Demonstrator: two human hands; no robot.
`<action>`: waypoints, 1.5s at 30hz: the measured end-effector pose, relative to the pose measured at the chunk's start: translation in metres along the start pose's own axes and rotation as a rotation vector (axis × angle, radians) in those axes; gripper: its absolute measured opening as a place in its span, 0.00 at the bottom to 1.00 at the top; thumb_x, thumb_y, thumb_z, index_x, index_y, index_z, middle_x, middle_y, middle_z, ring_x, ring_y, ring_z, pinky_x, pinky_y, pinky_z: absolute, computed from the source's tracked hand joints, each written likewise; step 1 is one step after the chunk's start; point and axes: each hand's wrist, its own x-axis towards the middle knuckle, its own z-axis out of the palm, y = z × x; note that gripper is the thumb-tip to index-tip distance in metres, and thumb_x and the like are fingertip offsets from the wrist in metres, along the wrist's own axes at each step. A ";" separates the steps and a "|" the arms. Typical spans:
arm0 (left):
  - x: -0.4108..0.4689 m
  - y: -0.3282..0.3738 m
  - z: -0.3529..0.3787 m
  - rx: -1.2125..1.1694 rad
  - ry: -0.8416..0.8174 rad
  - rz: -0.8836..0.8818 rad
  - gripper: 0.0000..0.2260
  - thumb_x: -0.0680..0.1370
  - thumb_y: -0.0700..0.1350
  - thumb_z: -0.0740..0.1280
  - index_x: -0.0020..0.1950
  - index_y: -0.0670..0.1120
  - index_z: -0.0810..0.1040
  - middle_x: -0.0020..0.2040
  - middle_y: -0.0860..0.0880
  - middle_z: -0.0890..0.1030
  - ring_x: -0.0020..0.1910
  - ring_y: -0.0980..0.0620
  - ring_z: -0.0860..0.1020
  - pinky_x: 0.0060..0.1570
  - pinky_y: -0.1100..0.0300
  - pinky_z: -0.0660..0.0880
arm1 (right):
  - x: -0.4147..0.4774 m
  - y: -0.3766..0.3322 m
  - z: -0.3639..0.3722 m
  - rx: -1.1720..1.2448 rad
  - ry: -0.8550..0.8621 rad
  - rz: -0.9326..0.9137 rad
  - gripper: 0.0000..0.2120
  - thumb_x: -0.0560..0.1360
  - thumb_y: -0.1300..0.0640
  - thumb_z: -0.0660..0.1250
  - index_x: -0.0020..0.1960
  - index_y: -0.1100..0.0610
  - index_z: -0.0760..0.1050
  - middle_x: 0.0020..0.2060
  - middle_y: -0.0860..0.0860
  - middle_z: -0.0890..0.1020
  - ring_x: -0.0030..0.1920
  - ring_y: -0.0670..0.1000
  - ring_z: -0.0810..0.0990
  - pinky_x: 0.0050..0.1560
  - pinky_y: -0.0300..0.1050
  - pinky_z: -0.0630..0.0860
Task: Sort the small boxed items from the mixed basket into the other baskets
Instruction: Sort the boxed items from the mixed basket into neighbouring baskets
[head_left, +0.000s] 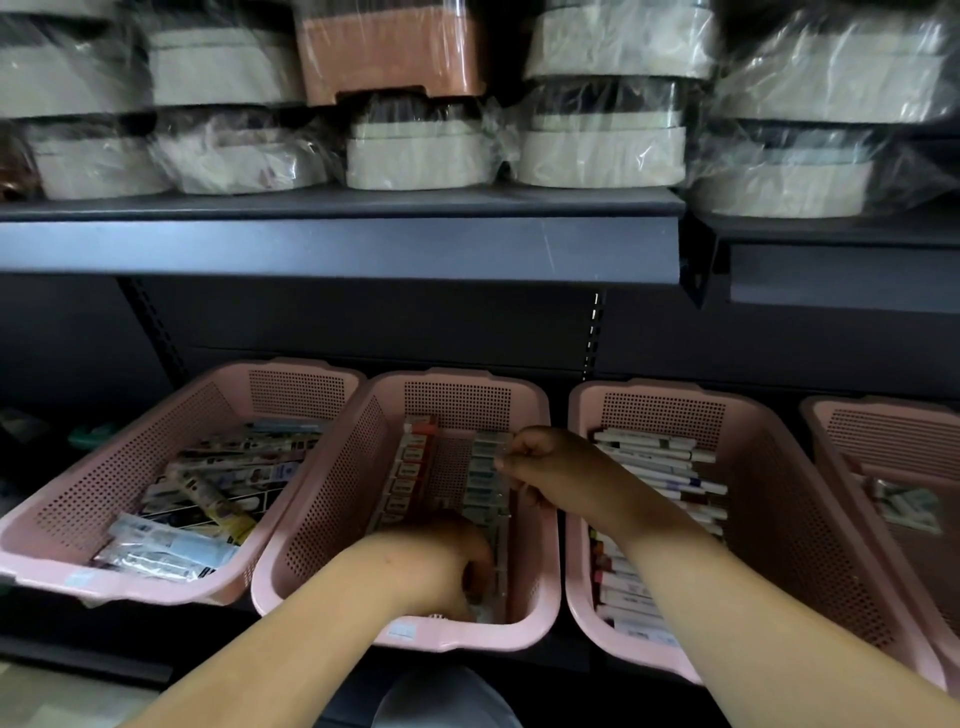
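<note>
Several pink perforated baskets stand in a row on a low dark shelf. The left basket (78, 519) holds jumbled long boxes and plastic packets. The middle basket (332, 499) holds a red-brown row of small boxes (410, 467) and a grey-green row of small boxes (485, 478). My left hand (441, 561) reaches down into the near end of the middle basket, fingers curled among the boxes; what it holds is hidden. My right hand (550, 467) is curled over the grey-green row and pinches the end of one box. The right basket (810, 519) holds stacked white boxes (670, 467).
A fourth pink basket (893, 441) with a few boxes sits at the far right. A dark shelf (337, 244) overhangs the baskets, loaded with plastic-wrapped beige containers (415, 156) and one orange container (389, 52). A perforated upright (592, 332) stands behind the baskets.
</note>
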 end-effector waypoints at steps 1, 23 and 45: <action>0.000 -0.001 0.001 -0.009 0.007 -0.001 0.08 0.75 0.48 0.74 0.53 0.53 0.82 0.45 0.57 0.75 0.48 0.49 0.78 0.41 0.60 0.72 | 0.000 0.000 0.000 0.004 -0.001 -0.001 0.11 0.78 0.49 0.69 0.52 0.57 0.80 0.47 0.58 0.85 0.36 0.47 0.79 0.38 0.42 0.75; 0.065 0.139 -0.075 -0.148 0.508 0.282 0.04 0.78 0.51 0.73 0.45 0.53 0.83 0.43 0.56 0.82 0.44 0.58 0.79 0.46 0.56 0.78 | -0.061 0.064 -0.158 -0.024 0.317 0.010 0.04 0.76 0.62 0.70 0.43 0.55 0.80 0.29 0.47 0.80 0.31 0.49 0.79 0.33 0.42 0.74; 0.273 0.369 -0.034 0.190 0.369 0.364 0.20 0.77 0.49 0.70 0.70 0.56 0.78 0.59 0.49 0.82 0.55 0.47 0.80 0.54 0.57 0.78 | -0.137 0.230 -0.307 -0.670 0.312 0.444 0.33 0.82 0.50 0.62 0.82 0.46 0.50 0.76 0.54 0.64 0.74 0.54 0.66 0.75 0.55 0.62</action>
